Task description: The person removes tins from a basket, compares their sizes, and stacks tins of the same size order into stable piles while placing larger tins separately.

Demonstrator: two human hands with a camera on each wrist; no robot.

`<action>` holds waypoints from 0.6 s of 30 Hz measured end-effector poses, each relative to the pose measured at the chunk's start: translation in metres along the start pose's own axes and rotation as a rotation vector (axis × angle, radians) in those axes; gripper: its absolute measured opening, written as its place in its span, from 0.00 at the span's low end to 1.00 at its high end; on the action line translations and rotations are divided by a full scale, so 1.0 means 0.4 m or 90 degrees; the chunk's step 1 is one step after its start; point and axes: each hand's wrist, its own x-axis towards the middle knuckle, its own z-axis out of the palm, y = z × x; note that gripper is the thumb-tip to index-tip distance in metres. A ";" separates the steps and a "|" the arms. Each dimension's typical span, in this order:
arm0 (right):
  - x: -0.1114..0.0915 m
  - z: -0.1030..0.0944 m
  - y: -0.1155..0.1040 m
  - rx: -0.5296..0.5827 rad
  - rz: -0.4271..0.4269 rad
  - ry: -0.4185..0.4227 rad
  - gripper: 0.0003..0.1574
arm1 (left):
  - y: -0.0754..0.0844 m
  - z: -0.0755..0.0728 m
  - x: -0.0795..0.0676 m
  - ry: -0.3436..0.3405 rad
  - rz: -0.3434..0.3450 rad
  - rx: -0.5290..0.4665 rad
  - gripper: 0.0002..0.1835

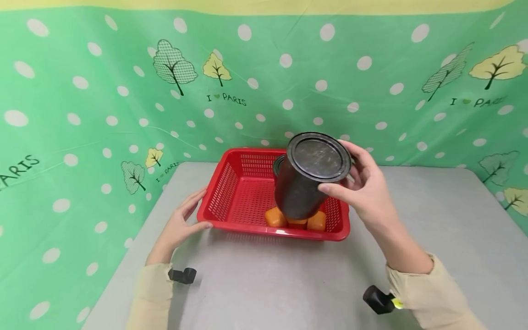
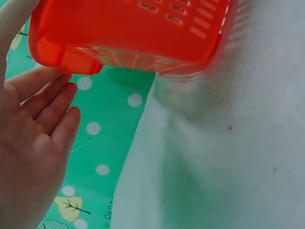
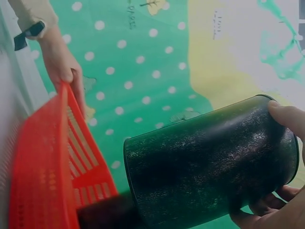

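My right hand (image 1: 369, 192) grips a black cylindrical canister (image 3: 209, 162) near its end, thumb on one side and fingers on the other. The canister (image 1: 303, 183) is tilted above the right half of a red plastic basket (image 1: 249, 195), its round end facing up toward the head view. Fairly straight, the fingers of my left hand (image 1: 181, 224) touch the basket's left rim, with the thumb at the front left corner. In the left wrist view, the left hand (image 2: 35, 129) has its fingertips against the rim's underside.
Orange blocky items (image 1: 275, 217) lie in the basket near its front, partly hidden under the canister. Behind the canister, another dark round object (image 1: 278, 164) shows in part. The basket stands on a grey-white table (image 1: 264, 279), with a green dotted cloth (image 1: 264, 82) behind.
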 end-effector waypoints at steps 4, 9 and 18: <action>-0.003 -0.038 -0.012 0.017 -0.034 0.011 0.47 | -0.002 0.003 -0.003 0.004 0.006 -0.013 0.48; -0.007 -0.087 -0.024 0.033 -0.057 0.028 0.47 | -0.007 0.004 -0.005 0.004 0.009 -0.015 0.48; -0.019 -0.168 -0.022 0.038 -0.069 0.072 0.47 | -0.009 0.004 -0.006 0.006 0.019 -0.026 0.47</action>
